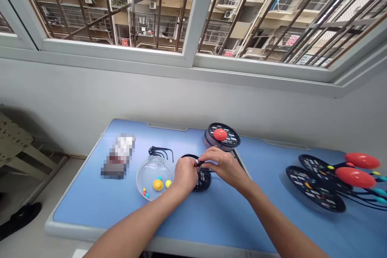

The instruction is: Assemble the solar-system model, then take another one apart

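Below a barred window (198,16), black discs (203,180) dot the blue table (99,205).

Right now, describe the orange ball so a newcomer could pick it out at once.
On the blue table, find the round clear tray beside the left hand. Inside it, the orange ball sits just left of a smaller yellow ball. Its deeper colour and larger size set it apart.

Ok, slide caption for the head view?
Left hand and right hand handle a small black part over a black disc.
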Demonstrator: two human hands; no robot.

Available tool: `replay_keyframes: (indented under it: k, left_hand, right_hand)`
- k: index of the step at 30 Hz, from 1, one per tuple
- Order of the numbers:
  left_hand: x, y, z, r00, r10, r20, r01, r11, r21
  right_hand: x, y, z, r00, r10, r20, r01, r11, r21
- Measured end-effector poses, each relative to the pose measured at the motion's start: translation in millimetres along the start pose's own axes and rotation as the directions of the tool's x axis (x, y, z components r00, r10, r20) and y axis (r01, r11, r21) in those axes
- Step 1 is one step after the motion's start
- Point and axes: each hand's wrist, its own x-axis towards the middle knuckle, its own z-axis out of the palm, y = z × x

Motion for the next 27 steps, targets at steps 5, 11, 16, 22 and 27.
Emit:
replay_keyframes:
  k: [5, 11, 16, 22, 27]
  left_hand:
    - [0, 0, 1.7, 1.0, -0.007, 0.0, 0.007, 1.0, -0.009]
    - [0, -1, 1.4, 0.999, -0.039, 0.016, 0.04, 0.999, -0.036]
    - [2, -4, 0.4, 0.998, -0.043, 0.041, 0.047, 0.995, -0.085]
    - [-11, 1, -9.1, 0.999, -0.023, 0.022, 0.025, 0.994, -0.105]
    - [-27, -1, -40.9, 1.0, 0.019, -0.02, -0.019, 1.0, 0.005]
  right_hand:
    - [2, 4, 3, 0.999, 0.004, 0.037, -0.002, 0.998, -0.055]
    - [5, 4, 8, 0.994, 0.023, 0.111, -0.01, 0.994, -0.113]
    - [4, -3, 7, 0.99, 0.056, 0.128, -0.04, 0.991, -0.127]
    - [4, 2, 16, 0.98, 0.087, 0.178, -0.067, 0.991, -0.12]
    - [2, 11, 26, 0.977, 0.134, 0.164, -0.117, 0.987, -0.108]
